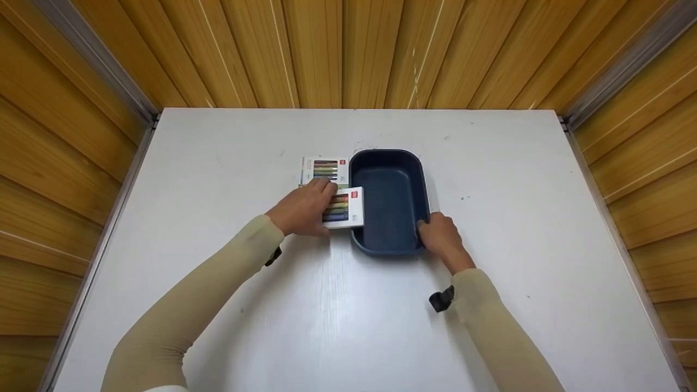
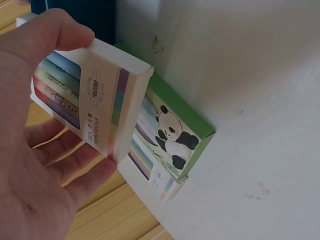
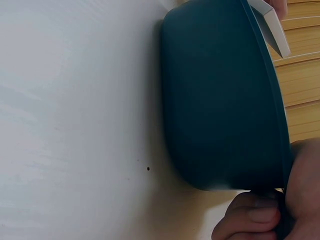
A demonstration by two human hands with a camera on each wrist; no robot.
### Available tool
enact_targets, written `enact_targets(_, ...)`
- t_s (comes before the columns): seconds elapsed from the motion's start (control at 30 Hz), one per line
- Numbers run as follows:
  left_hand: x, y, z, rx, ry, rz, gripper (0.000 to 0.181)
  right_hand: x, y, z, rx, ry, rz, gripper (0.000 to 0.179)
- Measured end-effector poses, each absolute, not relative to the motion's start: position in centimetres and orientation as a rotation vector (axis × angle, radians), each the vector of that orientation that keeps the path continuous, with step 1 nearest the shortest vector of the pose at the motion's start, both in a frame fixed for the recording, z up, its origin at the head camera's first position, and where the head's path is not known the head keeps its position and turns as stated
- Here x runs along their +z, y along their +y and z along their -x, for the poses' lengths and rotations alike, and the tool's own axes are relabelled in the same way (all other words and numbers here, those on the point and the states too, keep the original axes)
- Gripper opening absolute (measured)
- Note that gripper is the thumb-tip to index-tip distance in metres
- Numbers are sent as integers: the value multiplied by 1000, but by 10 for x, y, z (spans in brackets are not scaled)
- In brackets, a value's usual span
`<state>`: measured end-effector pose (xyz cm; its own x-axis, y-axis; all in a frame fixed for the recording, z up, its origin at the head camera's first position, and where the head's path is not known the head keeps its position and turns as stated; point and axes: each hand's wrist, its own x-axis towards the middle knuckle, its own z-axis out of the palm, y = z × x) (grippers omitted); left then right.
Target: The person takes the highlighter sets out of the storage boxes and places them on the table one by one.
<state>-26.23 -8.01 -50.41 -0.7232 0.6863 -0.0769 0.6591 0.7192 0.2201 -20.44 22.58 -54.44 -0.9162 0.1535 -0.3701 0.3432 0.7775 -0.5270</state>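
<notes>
A white box of highlighters (image 1: 356, 209) with a window is gripped by my left hand (image 1: 307, 209), thumb along one edge and fingers on the opposite side. Its right end overhangs the left rim of a dark blue rectangular basin (image 1: 387, 207). My right hand (image 1: 442, 237) holds the basin's rim near the front right corner, thumb and curled fingers showing in the right wrist view. Beyond my left hand lies another white highlighter box (image 1: 307, 170), close to the basin's left side. Next to that one, a green box with a panda picture (image 2: 175, 137) shows in the left wrist view, partly covered by the held box.
The white table (image 1: 506, 218) has small dark marks on it. Wood-patterned panels (image 1: 370, 54) rise behind it and at both sides, with metal posts (image 1: 626, 68) at the corners.
</notes>
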Motion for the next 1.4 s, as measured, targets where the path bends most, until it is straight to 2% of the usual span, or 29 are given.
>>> enact_targets(0.77, -517, -105, 258, 310, 2785, -1006, 81, -546, 227, 206, -876, 2671, -371, 38)
enact_targets(1.0, -520, -108, 257, 250, 2764, -952, 86, -545, 226, 205, -892, 2642, -383, 37)
enact_targets(1.4, -522, -107, 252, 202, 2775, -1051, 79, -544, 226, 205, -878, 2654, -376, 38)
